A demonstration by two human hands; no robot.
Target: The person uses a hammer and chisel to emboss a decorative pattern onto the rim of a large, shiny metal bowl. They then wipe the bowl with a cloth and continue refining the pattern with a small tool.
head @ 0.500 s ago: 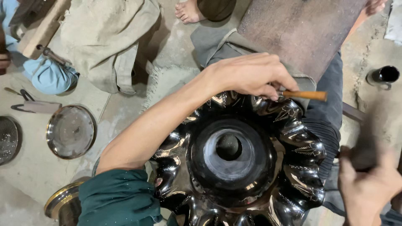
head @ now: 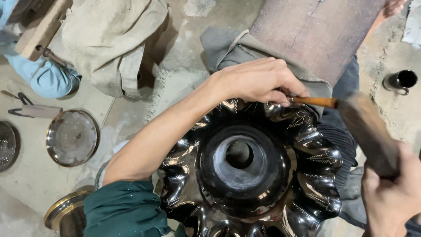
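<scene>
A large shiny black fluted metal vessel (head: 245, 175) with a round central opening fills the lower middle of the head view. My left hand (head: 258, 79) rests on its far rim, closed on a thin chisel with an orange-brown shaft (head: 315, 102) whose tip meets the engraved flutes. My right hand (head: 390, 193), at the lower right, grips a dark wooden mallet (head: 368, 127), blurred, with its head close to the chisel's end.
A round metal plate (head: 72, 137) lies on the concrete floor at left, with another dish (head: 6, 145) at the edge and a brass-rimmed piece (head: 63, 210) below. A dark cup (head: 401, 81) stands at right. Cloth and a brown slab (head: 315, 30) lie beyond the vessel.
The mallet in my right hand has swung up and in toward the chisel's end. My left hand holds the chisel in the same spot on the rim.
</scene>
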